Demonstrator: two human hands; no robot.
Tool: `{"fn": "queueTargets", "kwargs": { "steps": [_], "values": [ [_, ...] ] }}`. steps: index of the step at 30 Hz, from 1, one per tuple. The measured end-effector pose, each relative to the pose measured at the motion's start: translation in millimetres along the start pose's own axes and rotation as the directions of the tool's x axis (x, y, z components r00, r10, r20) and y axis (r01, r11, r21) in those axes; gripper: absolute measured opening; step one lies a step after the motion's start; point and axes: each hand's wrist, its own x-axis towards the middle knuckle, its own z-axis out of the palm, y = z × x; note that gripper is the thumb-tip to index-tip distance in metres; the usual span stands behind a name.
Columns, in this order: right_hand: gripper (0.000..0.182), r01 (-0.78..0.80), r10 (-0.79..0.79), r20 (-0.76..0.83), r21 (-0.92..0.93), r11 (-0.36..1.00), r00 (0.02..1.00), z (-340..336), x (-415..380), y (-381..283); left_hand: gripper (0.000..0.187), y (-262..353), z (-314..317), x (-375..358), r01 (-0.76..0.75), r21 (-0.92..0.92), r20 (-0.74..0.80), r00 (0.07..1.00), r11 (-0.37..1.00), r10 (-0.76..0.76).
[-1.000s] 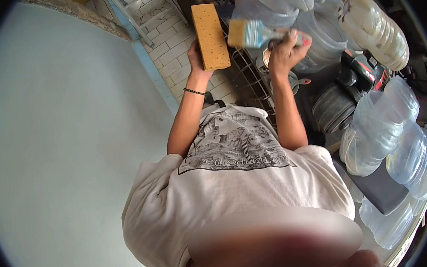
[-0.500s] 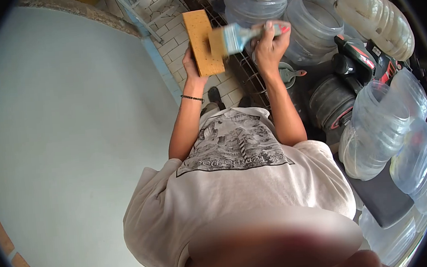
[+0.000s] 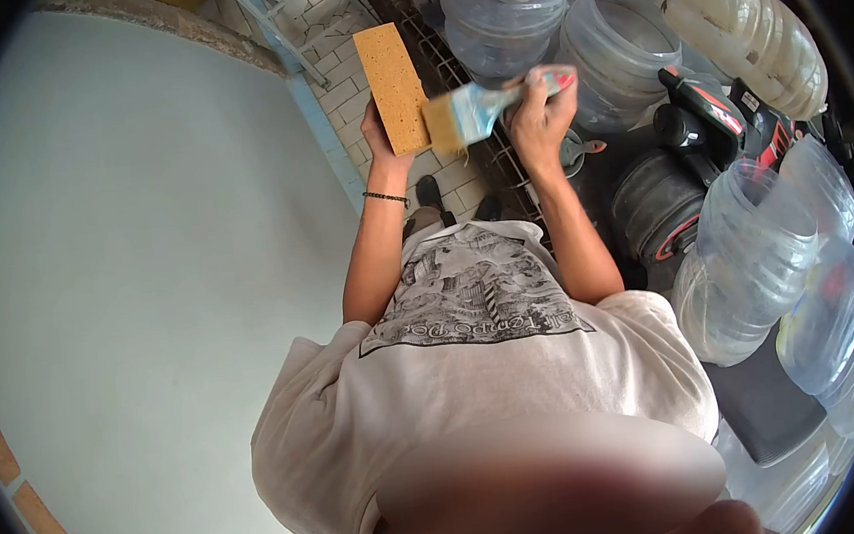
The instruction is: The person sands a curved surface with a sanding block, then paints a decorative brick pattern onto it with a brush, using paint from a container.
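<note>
An orange-tan rectangular block [image 3: 391, 87] with small dark pits is held up by my left hand [image 3: 377, 138], which grips its lower left side and wears a dark beaded bracelet. My right hand [image 3: 541, 122] is closed round the handle of a wide paintbrush [image 3: 475, 113]. The brush has tan bristles and a pale blue-white ferrule, slightly blurred. Its bristles are at the block's lower right edge; whether they touch it is hard to tell.
Large clear plastic bottles [image 3: 751, 241] and cut containers [image 3: 620, 41] crowd the right side. A power tool [image 3: 711, 114], a black round canister [image 3: 658, 204] and a small pot with a brush [image 3: 578, 152] sit among them. A pale panel [image 3: 158, 288] spans the left.
The brush has moved down the block's face to its lower right edge. The block has shifted slightly left and tilted a little.
</note>
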Motion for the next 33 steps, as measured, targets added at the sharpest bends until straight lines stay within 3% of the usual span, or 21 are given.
{"fn": "queueTargets", "kwargs": {
  "steps": [6, 10, 11, 12, 13, 14, 15, 16, 19, 21, 23, 26, 29, 30, 31, 32, 33],
  "values": [
    [0.02, 0.11, -0.085, -0.197, 0.12, 0.987, 0.977, 16, 64, -8, 0.054, -27, 35, -22, 0.201, 0.03, 0.184, 0.962, 0.979, -0.203],
    [0.023, 0.096, -0.096, -0.07, 0.007, 0.995, 0.993, 6, 39, 10, 0.054, -15, 38, -16, 0.2, -0.005, 0.209, 0.958, 0.98, -0.195],
    [0.022, 0.068, -0.069, -0.042, -0.016, 0.998, 0.997, 4, 27, 11, 0.054, -15, 27, -11, -0.016, 0.295, 0.165, 0.986, 0.955, -0.034],
    [0.022, 0.043, -0.043, -0.016, -0.039, 0.998, 0.999, 2, 13, 9, 0.054, -17, 13, -5, -0.208, 0.568, 0.17, 0.976, 0.796, 0.134],
    [0.022, 0.017, -0.017, 0.005, -0.064, 0.998, 1.0, 1, 4, 11, 0.054, -17, -1, 1, -0.348, 0.778, 0.225, 0.932, 0.524, 0.284],
    [0.021, 0.155, -0.147, 0.066, -0.144, 0.977, 0.987, -2, -2, 21, 0.054, 3, 8, 7, 0.038, 0.07, 0.068, 0.997, 0.997, -0.043],
    [0.02, 0.293, -0.27, 0.133, -0.215, 0.932, 0.954, -2, -4, 25, 0.054, 10, 8, 12, 0.04, 0.045, 0.108, 0.993, 0.998, -0.044],
    [0.018, 0.279, -0.259, 0.132, -0.173, 0.945, 0.957, -1, -6, 27, 0.055, 15, 7, 17, 0.045, 0.02, 0.147, 0.988, 0.999, -0.047],
    [0.015, 0.014, -0.012, -0.051, 0.026, 1.0, 0.999, 10, 12, -6, 0.055, 21, 9, 21, 0.095, -0.009, 0.183, 0.979, 0.995, -0.092],
    [0.017, 0.075, -0.063, -0.133, 0.09, 0.993, 0.989, 24, 37, -31, 0.057, 17, 16, 18, 0.142, -0.035, 0.228, 0.965, 0.989, -0.131],
    [0.017, 0.152, -0.126, -0.196, 0.126, 0.98, 0.972, 39, 58, -33, 0.052, 5, 9, 18, 0.184, 0.018, 0.181, 0.966, 0.983, -0.184],
    [0.018, 0.172, -0.163, -0.144, 0.052, 0.984, 0.976, 56, 63, -6, 0.049, -3, 8, 14, 0.298, 0.049, 0.138, 0.943, 0.953, -0.302],
    [0.016, 0.111, -0.132, -0.132, -0.158, 0.981, 0.982, 58, 23, 20, 0.049, 0, -6, 24, 0.223, 0.02, 0.114, 0.968, 0.975, -0.223],
    [0.015, 0.098, -0.117, -0.103, -0.175, 0.98, 0.988, 59, 7, 21, 0.051, 7, -10, 25, 0.12, 0.159, 0.098, 0.986, 0.98, -0.137],
    [0.015, 0.083, -0.099, -0.075, -0.195, 0.977, 0.992, 60, -9, 16, 0.053, 14, -5, 26, 0.1, 0.107, -0.021, 0.995, 0.989, -0.098],
    [0.015, -0.012, 0.011, -0.003, -0.162, 0.987, 1.0, 61, -25, 1, 0.054, 24, -10, 26, 0.109, 0.091, 0.05, 0.992, 0.99, -0.114],
    [0.014, 0.054, -0.049, 0.037, -0.149, 0.987, 0.998, 64, -32, -3, 0.054, 33, -17, 30, 0.121, 0.078, 0.125, 0.984, 0.99, -0.13]
  ]
}}
